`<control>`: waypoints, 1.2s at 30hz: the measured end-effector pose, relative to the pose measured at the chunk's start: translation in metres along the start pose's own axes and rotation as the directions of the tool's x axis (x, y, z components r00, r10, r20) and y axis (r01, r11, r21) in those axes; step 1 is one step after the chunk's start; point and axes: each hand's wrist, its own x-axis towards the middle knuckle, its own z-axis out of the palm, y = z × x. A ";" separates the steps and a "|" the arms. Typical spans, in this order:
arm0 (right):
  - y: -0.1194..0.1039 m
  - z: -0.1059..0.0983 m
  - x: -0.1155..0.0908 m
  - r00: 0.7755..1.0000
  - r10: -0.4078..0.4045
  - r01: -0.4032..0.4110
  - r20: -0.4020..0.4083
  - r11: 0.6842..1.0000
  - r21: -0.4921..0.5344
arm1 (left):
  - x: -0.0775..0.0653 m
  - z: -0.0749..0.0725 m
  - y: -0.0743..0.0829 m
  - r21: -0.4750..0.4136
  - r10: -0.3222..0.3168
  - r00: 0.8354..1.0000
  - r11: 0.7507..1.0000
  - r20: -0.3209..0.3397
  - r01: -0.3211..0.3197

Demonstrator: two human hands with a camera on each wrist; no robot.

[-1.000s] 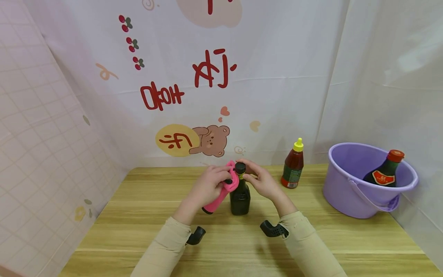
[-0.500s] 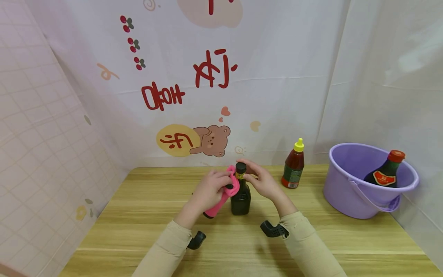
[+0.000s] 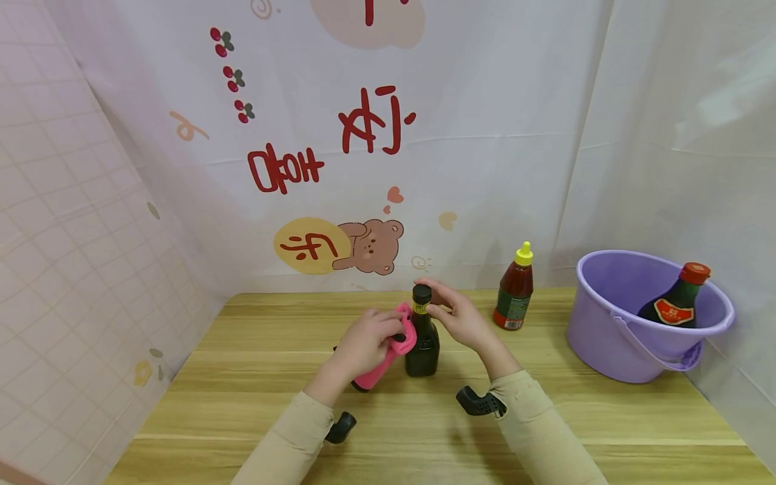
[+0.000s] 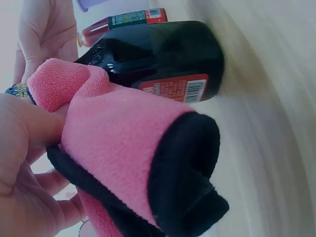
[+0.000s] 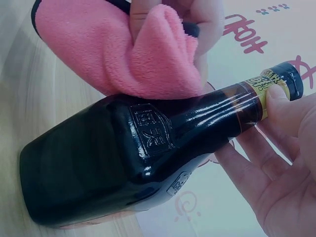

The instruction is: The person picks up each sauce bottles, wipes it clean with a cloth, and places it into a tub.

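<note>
A dark sauce bottle point(image 3: 422, 350) with a black cap and yellow neck band stands upright on the table. My right hand point(image 3: 457, 318) holds it by the neck, the thumb lying on the yellow band in the right wrist view. A pink cloth point(image 4: 123, 143) with black edging is bunched in my left hand point(image 3: 364, 342), pinched between thumb and fingers. In the right wrist view the cloth point(image 5: 118, 49) touches the bottle's shoulder point(image 5: 148, 113). Part of the red back label point(image 4: 165, 89) shows beside the cloth in the left wrist view.
To the right on the wooden table point(image 3: 254, 377) stands a red sauce bottle point(image 3: 513, 289) with a yellow nozzle cap. Farther right is a purple bucket point(image 3: 606, 337), a red-capped bottle point(image 3: 673, 303) leaning inside it. A printed white curtain point(image 3: 485, 168) hangs behind.
My left hand has moved down along the bottle with the cloth, from near the cap to the shoulder. The right hand and the bottle have hardly moved.
</note>
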 end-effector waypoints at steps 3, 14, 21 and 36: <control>-0.013 -0.001 -0.002 1.000 0.002 -0.002 0.002 1.000 -0.006 | -0.003 0.002 -0.002 0.003 -0.002 1.000 1.000 0.005 0.002; -0.013 0.000 -0.002 1.000 0.007 -0.007 0.006 1.000 -0.016 | -0.016 0.010 -0.008 -0.034 -0.032 0.999 0.999 0.028 0.033; -0.013 0.000 -0.002 1.000 0.016 -0.015 0.006 1.000 -0.016 | -0.022 0.012 -0.009 -0.056 -0.075 0.995 0.995 0.060 0.078; -0.014 0.000 -0.002 1.000 0.017 -0.017 -0.005 0.999 -0.033 | -0.036 0.031 -0.015 0.023 -0.050 0.988 0.999 0.144 0.047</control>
